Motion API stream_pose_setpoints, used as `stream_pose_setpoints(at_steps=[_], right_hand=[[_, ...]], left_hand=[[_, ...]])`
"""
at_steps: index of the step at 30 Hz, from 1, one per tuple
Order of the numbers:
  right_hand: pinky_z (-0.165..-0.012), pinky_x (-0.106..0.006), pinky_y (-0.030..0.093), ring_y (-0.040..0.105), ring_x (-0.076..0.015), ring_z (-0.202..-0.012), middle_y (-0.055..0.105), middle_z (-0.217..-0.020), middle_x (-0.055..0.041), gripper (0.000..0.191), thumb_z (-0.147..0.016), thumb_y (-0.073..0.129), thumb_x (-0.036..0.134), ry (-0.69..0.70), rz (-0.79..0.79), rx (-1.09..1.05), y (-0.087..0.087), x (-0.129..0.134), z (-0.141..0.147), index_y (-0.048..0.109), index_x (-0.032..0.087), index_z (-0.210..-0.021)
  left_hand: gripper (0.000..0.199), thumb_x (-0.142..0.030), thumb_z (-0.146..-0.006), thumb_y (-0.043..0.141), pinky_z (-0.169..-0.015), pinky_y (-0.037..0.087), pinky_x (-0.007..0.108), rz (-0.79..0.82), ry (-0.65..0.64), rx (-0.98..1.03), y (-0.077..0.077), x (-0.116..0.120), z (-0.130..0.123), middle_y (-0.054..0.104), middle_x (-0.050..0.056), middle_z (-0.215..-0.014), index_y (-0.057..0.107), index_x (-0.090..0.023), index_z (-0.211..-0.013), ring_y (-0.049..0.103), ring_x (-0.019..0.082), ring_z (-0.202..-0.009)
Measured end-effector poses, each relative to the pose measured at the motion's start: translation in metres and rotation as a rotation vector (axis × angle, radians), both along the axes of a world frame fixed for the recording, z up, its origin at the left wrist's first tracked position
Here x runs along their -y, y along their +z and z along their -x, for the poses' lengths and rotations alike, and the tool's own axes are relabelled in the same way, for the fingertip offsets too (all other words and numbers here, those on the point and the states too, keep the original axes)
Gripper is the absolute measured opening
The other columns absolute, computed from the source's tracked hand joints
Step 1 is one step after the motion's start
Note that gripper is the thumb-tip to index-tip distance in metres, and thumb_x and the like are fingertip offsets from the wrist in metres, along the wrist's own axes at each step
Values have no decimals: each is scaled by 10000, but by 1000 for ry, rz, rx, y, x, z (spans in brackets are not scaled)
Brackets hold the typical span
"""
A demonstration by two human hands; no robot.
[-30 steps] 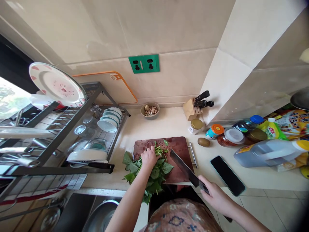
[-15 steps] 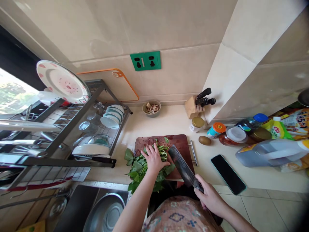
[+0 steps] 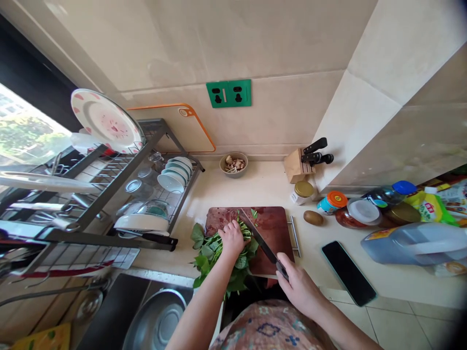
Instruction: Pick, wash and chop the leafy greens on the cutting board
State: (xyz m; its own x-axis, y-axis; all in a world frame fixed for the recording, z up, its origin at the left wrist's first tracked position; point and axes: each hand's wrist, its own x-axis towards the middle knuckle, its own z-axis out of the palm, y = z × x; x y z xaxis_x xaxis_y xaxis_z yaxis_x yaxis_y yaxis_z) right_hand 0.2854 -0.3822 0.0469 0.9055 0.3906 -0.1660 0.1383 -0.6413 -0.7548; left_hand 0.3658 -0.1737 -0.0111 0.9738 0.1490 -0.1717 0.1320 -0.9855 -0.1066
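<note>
A bunch of leafy greens [image 3: 209, 253] lies across the left part of a reddish-brown cutting board [image 3: 272, 223], its leaves hanging over the board's left and front edges. My left hand [image 3: 232, 238] presses down on the stems with its fingers curled round them. In my right hand [image 3: 297, 282] is the handle of a cleaver [image 3: 260, 240], its dark blade upright and edge down at the cut end of the stems, just right of my left fingers. A few small green pieces [image 3: 254, 213] rest near the board's back edge.
Behind the board stand a bowl of chopped pieces [image 3: 233, 165] and a knife block [image 3: 297, 165]. To the right are a kiwi [image 3: 313, 218], a phone [image 3: 348, 272], jars and a large jug [image 3: 412, 243]. A dish rack [image 3: 120, 175] fills the left, above a metal pan [image 3: 156, 321].
The cleaver has moved left and turned edge-down against the stems. My left fingers, spread out before, have curled in on the greens. The view has shifted slightly.
</note>
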Motion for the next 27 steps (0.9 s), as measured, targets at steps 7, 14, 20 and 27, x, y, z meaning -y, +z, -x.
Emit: stream_pose_setpoints(at_steps=[7, 14, 20, 27], right_hand=[[-707, -242, 396, 596, -169, -829, 617, -917, -55, 298, -819, 373, 130, 59, 152, -79, -5, -17, -16, 455, 205, -1096], [-632, -232, 349, 591, -163, -760, 616, -873, -49, 249, -821, 366, 116, 93, 159, -47, 1, -22, -28, 416, 201, -1049], [-578, -241, 302, 608, -173, -723, 636, -824, -58, 229, -826, 383, 113, 119, 245, -33, -10, -33, -37, 426, 194, -1037], [-559, -250, 286, 608, -193, -706, 644, -778, -69, 192, -819, 403, 126, 176, 289, -65, -25, -49, -73, 440, 179, -1000]], left_hand=[[545, -459, -691, 586, -725, 366, 423, -25, 2, -14, -4, -1, -2, 541, 173, -950, 498, -85, -1077, 515, 310, -885], [477, -431, -686, 597, -708, 369, 412, -28, -7, 15, -3, 0, -1, 538, 155, -917, 508, -90, -1008, 518, 298, -857], [426, -377, -692, 595, -715, 377, 411, -38, -13, -9, -4, -1, -2, 534, 150, -928, 501, -102, -1004, 510, 287, -861], [470, -399, -702, 599, -729, 389, 409, 19, -60, -51, -2, -6, -4, 529, 158, -978, 481, -105, -1048, 511, 294, -917]])
